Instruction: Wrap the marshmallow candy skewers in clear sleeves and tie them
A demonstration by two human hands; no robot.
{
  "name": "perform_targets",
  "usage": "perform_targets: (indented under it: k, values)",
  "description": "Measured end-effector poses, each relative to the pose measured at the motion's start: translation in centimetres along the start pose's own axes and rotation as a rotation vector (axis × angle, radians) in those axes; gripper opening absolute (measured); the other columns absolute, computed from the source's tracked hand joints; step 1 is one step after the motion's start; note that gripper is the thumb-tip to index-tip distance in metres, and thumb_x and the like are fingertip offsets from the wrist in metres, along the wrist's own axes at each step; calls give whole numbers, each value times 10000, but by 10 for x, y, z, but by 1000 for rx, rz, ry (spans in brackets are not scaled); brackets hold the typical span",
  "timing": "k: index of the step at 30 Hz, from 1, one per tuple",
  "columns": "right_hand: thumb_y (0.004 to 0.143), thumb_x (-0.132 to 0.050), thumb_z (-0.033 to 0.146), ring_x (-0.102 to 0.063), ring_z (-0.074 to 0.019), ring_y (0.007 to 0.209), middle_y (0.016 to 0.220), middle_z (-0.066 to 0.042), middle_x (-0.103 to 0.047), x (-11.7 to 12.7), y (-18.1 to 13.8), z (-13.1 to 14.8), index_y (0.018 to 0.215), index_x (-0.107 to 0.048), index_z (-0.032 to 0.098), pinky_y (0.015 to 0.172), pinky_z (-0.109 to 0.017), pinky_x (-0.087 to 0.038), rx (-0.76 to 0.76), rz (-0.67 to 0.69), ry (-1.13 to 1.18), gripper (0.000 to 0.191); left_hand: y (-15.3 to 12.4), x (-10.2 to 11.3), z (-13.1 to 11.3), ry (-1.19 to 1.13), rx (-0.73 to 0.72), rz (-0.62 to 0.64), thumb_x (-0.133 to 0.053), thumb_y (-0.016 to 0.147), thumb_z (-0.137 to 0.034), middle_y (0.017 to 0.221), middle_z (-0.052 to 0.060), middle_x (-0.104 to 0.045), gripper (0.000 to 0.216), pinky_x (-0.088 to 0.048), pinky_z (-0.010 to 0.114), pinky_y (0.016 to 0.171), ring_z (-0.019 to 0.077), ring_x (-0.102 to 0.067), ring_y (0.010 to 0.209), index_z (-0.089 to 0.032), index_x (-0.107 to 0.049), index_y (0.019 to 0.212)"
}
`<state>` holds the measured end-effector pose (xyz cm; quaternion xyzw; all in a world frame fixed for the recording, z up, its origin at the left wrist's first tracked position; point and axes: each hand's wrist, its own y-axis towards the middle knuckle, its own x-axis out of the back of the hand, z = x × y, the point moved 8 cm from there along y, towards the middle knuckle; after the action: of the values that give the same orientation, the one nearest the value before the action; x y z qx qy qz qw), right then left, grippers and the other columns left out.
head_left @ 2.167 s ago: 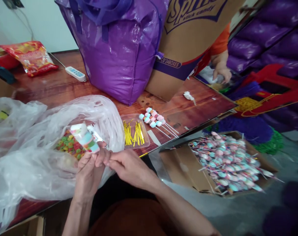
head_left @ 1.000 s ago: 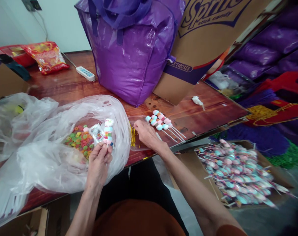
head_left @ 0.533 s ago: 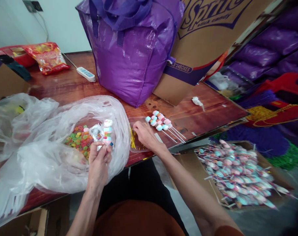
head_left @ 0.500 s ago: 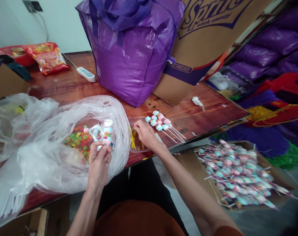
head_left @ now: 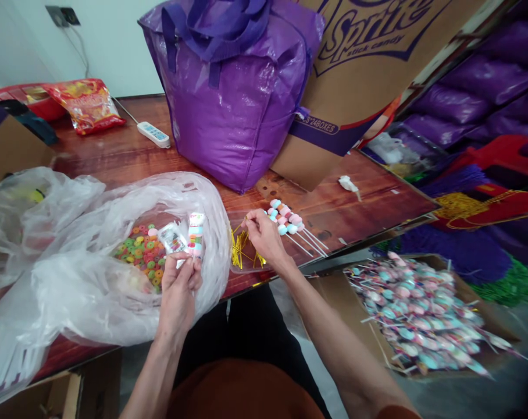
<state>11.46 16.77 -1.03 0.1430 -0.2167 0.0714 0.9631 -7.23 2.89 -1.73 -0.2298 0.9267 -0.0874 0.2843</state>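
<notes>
My left hand (head_left: 181, 282) pinches a candy skewer (head_left: 196, 235) at its lower end. The skewer stands upright in a clear wrapper, with pink, blue and gummy-coloured pieces. My right hand (head_left: 264, 237) is closed in a pinch over a clear tray (head_left: 249, 269) of gold twist ties (head_left: 238, 249), and a thin gold twist tie shows at its fingertips. Just beyond that hand, several unwrapped marshmallow skewers (head_left: 290, 218) lie on the table, partly hidden by it. Behind my left hand, coloured gummy rings (head_left: 137, 250) and a printed packet (head_left: 171, 237) lie inside a large plastic bag (head_left: 102, 302).
A big purple bag (head_left: 233, 110) and a cardboard carton (head_left: 334, 110) stand at the table's back. Below right, an open box (head_left: 334, 297) is heaped with wrapped candy skewers (head_left: 421, 314). A power strip (head_left: 153, 134) and red snack bag (head_left: 85, 105) lie at back left.
My right hand has risen slightly from the tray with its fingers pinched, uncovering more gold ties. My left hand, still holding the candy skewer, has shifted slightly right.
</notes>
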Motion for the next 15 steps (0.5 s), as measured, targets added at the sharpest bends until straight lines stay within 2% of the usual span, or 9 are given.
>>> perform_targets:
  k: [7, 10, 12, 15]
  values:
    - [809, -537, 291, -502, -143, 567, 648, 18, -544, -3, 3, -9, 752, -515, 209, 553, -273, -398, -37, -30, 100, 102, 0, -3, 1, -7, -1, 17, -817, 685, -279, 671, -32, -589, 339, -224, 155, 468, 23, -317, 464, -210, -529, 852]
    - [785, -567, 296, -498, -117, 545, 720, 17, -581, -3, 4, -8, 823, -539, 202, 528, -257, -407, -45, -57, 168, 105, 0, -3, 2, -11, -2, 17, -813, 691, -277, 672, -31, -587, 334, -222, 155, 468, 23, -314, 463, -210, -527, 849]
    - [777, -587, 298, -491, -96, 522, 799, 10, -619, -4, 5, -6, 923, -584, 198, 495, -242, -402, -63, -56, 273, 177, 0, -3, 3, -19, -2, 17, -814, 692, -275, 675, -30, -588, 335, -225, 155, 471, 23, -318, 465, -210, -527, 851]
    - [769, -615, 286, -459, -79, 455, 722, 33, -618, -5, 5, -2, 943, -651, 199, 451, -230, -379, -104, -33, 402, 198, 0, -2, 3, -28, -1, 14, -813, 697, -269, 678, -28, -589, 330, -231, 154, 475, 24, -331, 471, -209, -527, 850]
